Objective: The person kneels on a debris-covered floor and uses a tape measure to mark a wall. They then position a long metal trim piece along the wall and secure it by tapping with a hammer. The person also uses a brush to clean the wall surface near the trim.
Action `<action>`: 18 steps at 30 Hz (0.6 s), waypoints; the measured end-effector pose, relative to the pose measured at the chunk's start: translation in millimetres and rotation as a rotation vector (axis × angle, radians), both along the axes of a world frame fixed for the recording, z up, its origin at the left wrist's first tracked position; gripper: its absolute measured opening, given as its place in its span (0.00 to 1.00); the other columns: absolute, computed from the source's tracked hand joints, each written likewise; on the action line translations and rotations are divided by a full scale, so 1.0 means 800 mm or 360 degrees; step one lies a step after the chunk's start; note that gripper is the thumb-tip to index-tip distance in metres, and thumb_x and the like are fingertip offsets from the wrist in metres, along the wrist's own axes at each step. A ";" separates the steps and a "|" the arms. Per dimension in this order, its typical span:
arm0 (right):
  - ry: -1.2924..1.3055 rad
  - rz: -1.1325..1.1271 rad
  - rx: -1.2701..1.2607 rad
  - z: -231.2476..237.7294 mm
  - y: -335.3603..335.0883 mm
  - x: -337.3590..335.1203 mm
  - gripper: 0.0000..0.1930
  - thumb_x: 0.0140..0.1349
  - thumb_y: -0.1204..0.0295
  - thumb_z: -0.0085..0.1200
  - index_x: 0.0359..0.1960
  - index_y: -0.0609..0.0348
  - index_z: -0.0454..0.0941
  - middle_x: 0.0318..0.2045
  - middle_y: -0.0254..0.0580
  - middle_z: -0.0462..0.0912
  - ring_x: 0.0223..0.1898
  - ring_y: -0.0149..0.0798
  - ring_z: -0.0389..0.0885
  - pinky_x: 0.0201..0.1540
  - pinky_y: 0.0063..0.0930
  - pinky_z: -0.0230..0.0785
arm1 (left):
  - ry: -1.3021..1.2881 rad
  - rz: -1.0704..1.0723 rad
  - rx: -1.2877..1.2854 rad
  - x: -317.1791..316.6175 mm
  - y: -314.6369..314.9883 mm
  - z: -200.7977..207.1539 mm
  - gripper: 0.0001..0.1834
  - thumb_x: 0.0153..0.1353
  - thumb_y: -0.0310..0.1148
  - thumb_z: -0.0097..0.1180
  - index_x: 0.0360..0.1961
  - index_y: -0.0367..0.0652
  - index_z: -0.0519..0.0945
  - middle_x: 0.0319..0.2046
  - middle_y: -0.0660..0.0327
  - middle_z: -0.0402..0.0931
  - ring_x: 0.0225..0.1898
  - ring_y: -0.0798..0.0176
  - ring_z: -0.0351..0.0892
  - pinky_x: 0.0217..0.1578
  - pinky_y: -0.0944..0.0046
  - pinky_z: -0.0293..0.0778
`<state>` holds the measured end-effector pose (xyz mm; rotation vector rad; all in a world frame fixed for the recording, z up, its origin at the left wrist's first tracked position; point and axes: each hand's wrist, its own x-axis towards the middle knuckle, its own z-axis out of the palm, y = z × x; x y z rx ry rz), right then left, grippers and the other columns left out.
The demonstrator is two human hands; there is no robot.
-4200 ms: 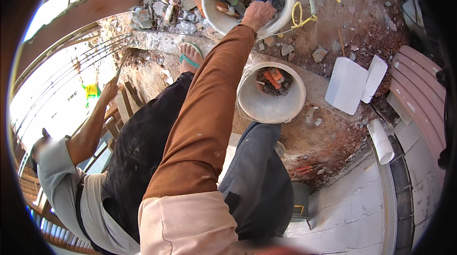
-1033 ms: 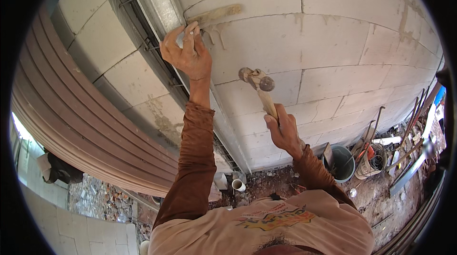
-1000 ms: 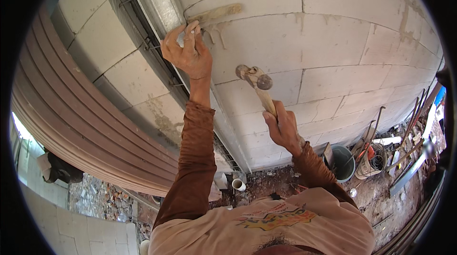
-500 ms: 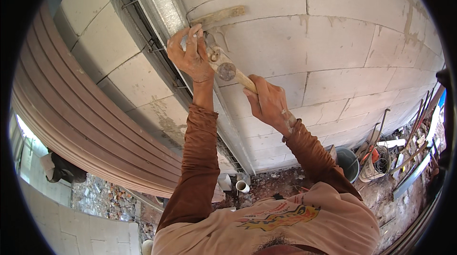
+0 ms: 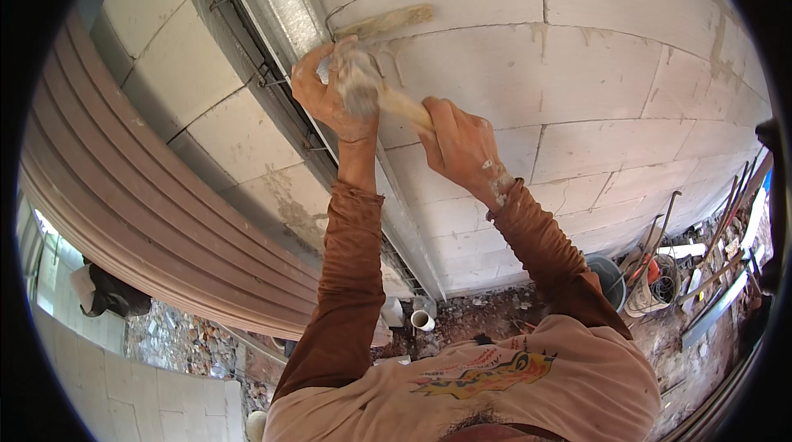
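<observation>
My right hand (image 5: 462, 145) is wrapped round the wooden handle of a hammer (image 5: 403, 107). The hammer's head is smeared by motion and overlaps the fingers of my left hand (image 5: 318, 100). That left hand is curled at the edge of a shiny metal channel (image 5: 285, 9), against the block wall (image 5: 462, 71). Its fingertips look pinched together, but whatever they hold is hidden behind the hammer head. Just above them, a short strip of wood (image 5: 388, 21) sticks out over the wall, with a thin bent wire (image 5: 355, 3) beside it.
Reinforcing bars with wire ties (image 5: 262, 75) run in the gap left of the channel. A ribbed brown panel (image 5: 165, 195) curves along the left. Below lie a white pipe end (image 5: 422, 321), a dark bucket (image 5: 606, 277), a pail with wire (image 5: 652, 298) and rubble (image 5: 186, 343).
The hammer head has swung up and left, from beside my left wrist to over the left fingers. My right hand has moved slightly up and left with it; my left hand stays nearly in place.
</observation>
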<state>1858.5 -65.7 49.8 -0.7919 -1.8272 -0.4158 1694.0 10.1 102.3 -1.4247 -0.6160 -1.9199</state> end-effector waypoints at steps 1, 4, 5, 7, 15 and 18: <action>0.0007 0.0010 -0.0003 0.000 0.000 0.000 0.16 0.61 0.69 0.62 0.46 0.61 0.71 0.28 0.44 0.76 0.25 0.47 0.81 0.26 0.39 0.74 | -0.0041 -0.0073 -0.0005 -0.002 0.006 -0.003 0.12 0.55 0.32 0.70 0.41 0.45 0.87 0.46 0.59 0.78 0.52 0.50 0.74 0.54 0.50 0.68; 0.0022 0.0063 0.0018 -0.002 -0.004 0.003 0.16 0.61 0.69 0.61 0.46 0.62 0.71 0.29 0.45 0.77 0.25 0.49 0.81 0.26 0.39 0.74 | 0.0018 -0.0030 0.0101 -0.012 0.027 -0.006 0.15 0.50 0.33 0.73 0.42 0.49 0.87 0.45 0.60 0.77 0.50 0.52 0.73 0.52 0.51 0.67; -0.0005 0.0111 0.0067 -0.002 -0.005 0.005 0.15 0.62 0.70 0.60 0.46 0.63 0.71 0.29 0.47 0.78 0.26 0.51 0.81 0.27 0.39 0.74 | 0.0143 0.0069 0.0205 -0.016 0.032 -0.006 0.16 0.50 0.33 0.73 0.42 0.50 0.88 0.45 0.61 0.77 0.49 0.52 0.73 0.51 0.51 0.68; -0.0049 0.0168 0.0134 -0.002 -0.004 0.008 0.15 0.62 0.71 0.60 0.46 0.64 0.71 0.30 0.49 0.79 0.26 0.52 0.81 0.27 0.39 0.74 | 0.0193 0.0215 0.0223 -0.019 0.036 -0.006 0.17 0.49 0.33 0.74 0.42 0.52 0.88 0.45 0.62 0.77 0.48 0.54 0.74 0.50 0.51 0.68; -0.0024 0.0046 0.0063 -0.002 -0.005 0.005 0.13 0.61 0.69 0.62 0.41 0.60 0.71 0.26 0.43 0.75 0.24 0.48 0.81 0.24 0.40 0.74 | -0.0017 0.0216 -0.0011 -0.005 0.018 -0.010 0.14 0.52 0.33 0.71 0.43 0.53 0.89 0.44 0.62 0.78 0.47 0.56 0.75 0.49 0.52 0.71; -0.0053 0.0242 0.0346 -0.001 -0.009 0.009 0.13 0.62 0.72 0.59 0.44 0.61 0.72 0.30 0.48 0.79 0.28 0.54 0.81 0.29 0.41 0.75 | -0.0092 0.0268 -0.0073 -0.003 0.017 -0.009 0.17 0.51 0.32 0.72 0.44 0.53 0.89 0.44 0.62 0.78 0.46 0.54 0.75 0.48 0.52 0.70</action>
